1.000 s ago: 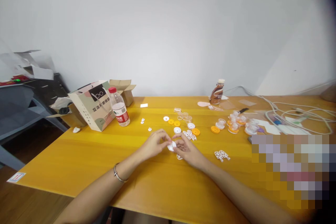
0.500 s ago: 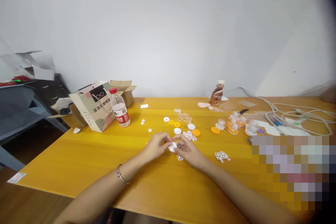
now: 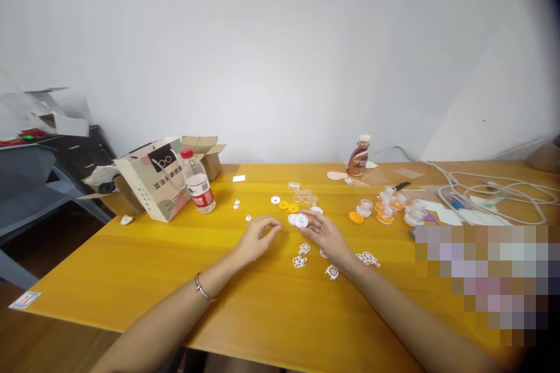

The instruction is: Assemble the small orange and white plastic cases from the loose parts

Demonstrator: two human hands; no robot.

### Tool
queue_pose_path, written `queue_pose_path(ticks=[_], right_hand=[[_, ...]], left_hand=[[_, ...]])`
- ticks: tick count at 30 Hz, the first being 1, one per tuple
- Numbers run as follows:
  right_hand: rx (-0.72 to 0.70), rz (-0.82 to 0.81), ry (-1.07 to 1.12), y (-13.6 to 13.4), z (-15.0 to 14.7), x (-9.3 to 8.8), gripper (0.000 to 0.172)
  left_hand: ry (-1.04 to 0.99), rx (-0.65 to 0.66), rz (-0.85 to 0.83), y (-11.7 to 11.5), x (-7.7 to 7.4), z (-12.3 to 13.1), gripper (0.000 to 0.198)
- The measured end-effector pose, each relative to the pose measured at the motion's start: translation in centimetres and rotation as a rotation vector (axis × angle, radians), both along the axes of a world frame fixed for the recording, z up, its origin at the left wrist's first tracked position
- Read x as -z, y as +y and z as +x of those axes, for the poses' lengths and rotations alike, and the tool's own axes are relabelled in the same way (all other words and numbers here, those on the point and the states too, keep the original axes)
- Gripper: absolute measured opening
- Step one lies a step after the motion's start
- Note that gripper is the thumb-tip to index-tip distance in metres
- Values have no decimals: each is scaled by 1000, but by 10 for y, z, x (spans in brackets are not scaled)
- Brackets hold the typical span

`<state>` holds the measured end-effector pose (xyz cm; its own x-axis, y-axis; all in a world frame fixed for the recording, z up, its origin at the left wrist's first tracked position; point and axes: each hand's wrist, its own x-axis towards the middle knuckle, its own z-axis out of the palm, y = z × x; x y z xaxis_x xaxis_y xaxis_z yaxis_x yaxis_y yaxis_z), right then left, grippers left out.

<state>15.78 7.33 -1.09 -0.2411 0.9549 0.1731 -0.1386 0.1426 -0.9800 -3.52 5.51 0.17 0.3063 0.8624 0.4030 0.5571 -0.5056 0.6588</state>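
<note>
My right hand (image 3: 326, 234) pinches a small white round disc (image 3: 300, 221) at its fingertips, held just above the yellow table (image 3: 271, 309). My left hand (image 3: 258, 238) rests on the table a little to the left, fingers loosely curled, with nothing visible in it; a metal bangle (image 3: 202, 289) circles that wrist. Several white lattice pieces (image 3: 301, 255) lie on the table below and between the hands. Yellow and white discs (image 3: 289, 206) sit just beyond my fingers.
A water bottle (image 3: 198, 188) with a red cap, a paper bag (image 3: 153, 183) and a small carton (image 3: 210, 151) stand at the left. A brown drink bottle (image 3: 357, 157) stands at the back. Small assembled clear-and-orange parts (image 3: 389, 210) and white cables (image 3: 490, 189) lie to the right.
The hands have parted. My right hand carried the white disc up and away from the left, and my left hand let go. White lattice pieces now lie uncovered where the hands were.
</note>
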Motion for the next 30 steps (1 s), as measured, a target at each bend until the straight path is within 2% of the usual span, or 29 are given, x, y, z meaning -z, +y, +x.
queue_pose_path(ticks=[5,11,14,21,26,30], right_hand=[[82,-1,39,6,4,0,44],[415,64,174,24,27,-3,45],[504,92,208,33,35,0,45],[562,113,194,40,41,10,48],[548,96,221,40,40,10,49],[516,101,238,37,40,9,48]], left_hand=[[68,67,15,-2,0,0,18],[123,108,8,0,2,-1,20],[168,129,28,4,0,7,20],[368,219,164,40,-7,61,22],[403,226,196,64,5,102,15],[373,183,166,67,10,113,7]])
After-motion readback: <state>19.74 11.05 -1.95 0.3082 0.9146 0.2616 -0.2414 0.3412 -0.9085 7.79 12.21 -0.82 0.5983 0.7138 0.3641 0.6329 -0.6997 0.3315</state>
